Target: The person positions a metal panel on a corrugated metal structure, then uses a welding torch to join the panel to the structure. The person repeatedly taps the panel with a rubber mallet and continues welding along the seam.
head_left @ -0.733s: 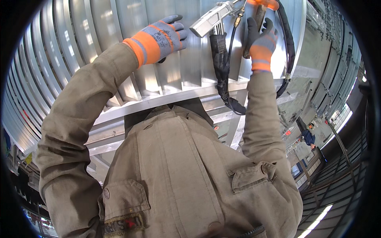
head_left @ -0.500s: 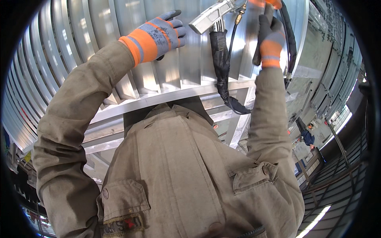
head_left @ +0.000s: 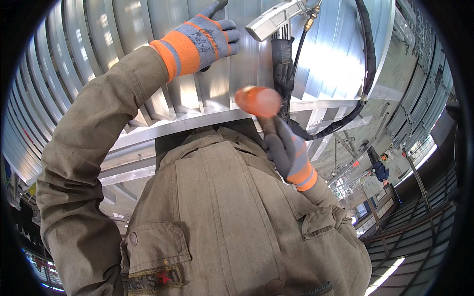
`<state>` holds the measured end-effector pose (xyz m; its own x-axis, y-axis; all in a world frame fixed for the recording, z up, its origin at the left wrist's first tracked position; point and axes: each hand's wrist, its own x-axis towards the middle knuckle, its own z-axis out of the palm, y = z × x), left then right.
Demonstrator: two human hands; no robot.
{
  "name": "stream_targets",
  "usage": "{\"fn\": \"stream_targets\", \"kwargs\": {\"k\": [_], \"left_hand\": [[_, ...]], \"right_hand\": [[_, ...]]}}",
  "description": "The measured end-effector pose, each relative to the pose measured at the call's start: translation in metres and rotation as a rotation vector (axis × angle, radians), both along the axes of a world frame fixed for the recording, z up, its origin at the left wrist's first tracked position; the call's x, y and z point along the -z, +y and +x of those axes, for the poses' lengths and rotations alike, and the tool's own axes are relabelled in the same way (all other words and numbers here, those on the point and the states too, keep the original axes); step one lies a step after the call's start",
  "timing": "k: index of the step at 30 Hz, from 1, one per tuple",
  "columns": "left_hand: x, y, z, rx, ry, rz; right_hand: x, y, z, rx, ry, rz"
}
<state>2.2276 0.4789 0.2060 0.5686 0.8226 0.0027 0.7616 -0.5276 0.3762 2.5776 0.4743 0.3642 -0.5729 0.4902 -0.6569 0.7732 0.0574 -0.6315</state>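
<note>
My right hand (head_left: 289, 150), in a grey and orange glove, is closed around the handle of a mallet. The mallet's orange head (head_left: 258, 101), blurred by motion, is raised in front of my chest, near the front edge of the metal panel. My left hand (head_left: 205, 42), gloved alike, lies palm down over the panel's upright metal slats (head_left: 185, 91). One finger is stretched away from the others, and the fingertips partly drop out of sight. To its right lies a silver power tool (head_left: 275, 20) with a black-wrapped grip and cable.
A brass fitting and thin hose (head_left: 309, 22) run beside the tool. A thick black cable (head_left: 369, 54) loops down the panel's right side. Below the panel is a metal frame (head_left: 131, 160). Another person (head_left: 380, 170) is far off at the right, beyond stacked metal profiles (head_left: 419, 93).
My right hand has swung the mallet from the upper right down toward my chest, turning its head to the left. My left hand has shifted slightly up and right.
</note>
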Motion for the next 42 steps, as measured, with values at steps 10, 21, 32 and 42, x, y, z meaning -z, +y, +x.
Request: {"fn": "stream_targets", "kwargs": {"k": [10, 21, 32, 42], "left_hand": [[0.003, 0.000, -0.001, 0.004, -0.015, -0.030], [-0.007, 0.002, 0.006, -0.011, 0.200, -0.169], [-0.004, 0.002, -0.001, 0.024, 0.086, -0.160], [-0.011, 0.007, -0.006, 0.025, 0.083, -0.151]], "right_hand": [[0.007, -0.011, 0.007, 0.031, -0.011, 0.012], [0.014, -0.017, 0.019, 0.113, 0.026, 0.064], [0.004, -0.008, 0.012, 0.143, -0.028, -0.049], [0.022, -0.012, 0.019, -0.025, 0.004, 0.045]]}}
